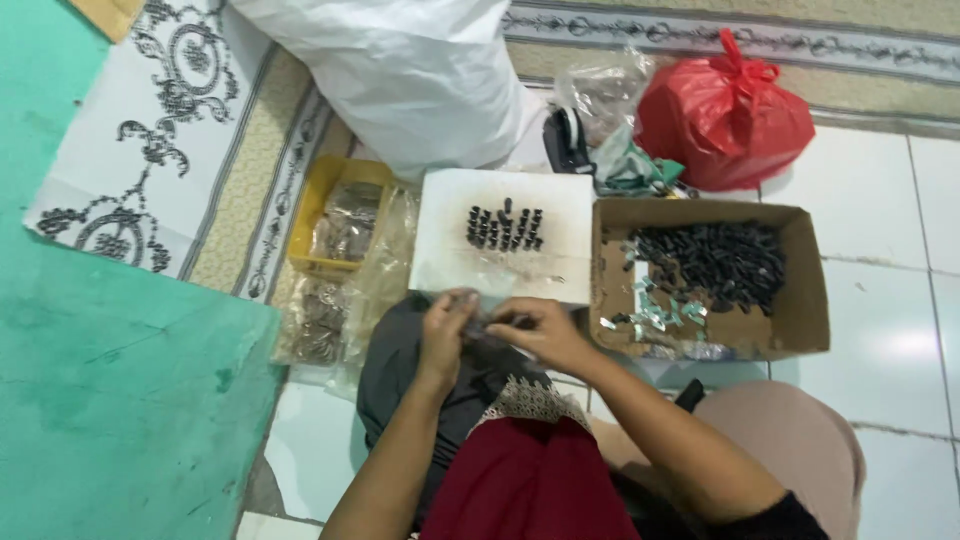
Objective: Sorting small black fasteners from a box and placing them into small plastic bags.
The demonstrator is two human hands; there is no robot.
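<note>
Centre of frame: left hand (446,325) and right hand (535,328) are meeting, each grip narrowing on one small dark piece (482,325), too blurred to identify, just below the white foam board (450,250) carrying rows of small black parts (505,229).

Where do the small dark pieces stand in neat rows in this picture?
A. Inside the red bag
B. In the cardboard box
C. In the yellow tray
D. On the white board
D: the rows of small dark pieces stand on the white board, while those in the cardboard box lie in a loose heap.
</note>
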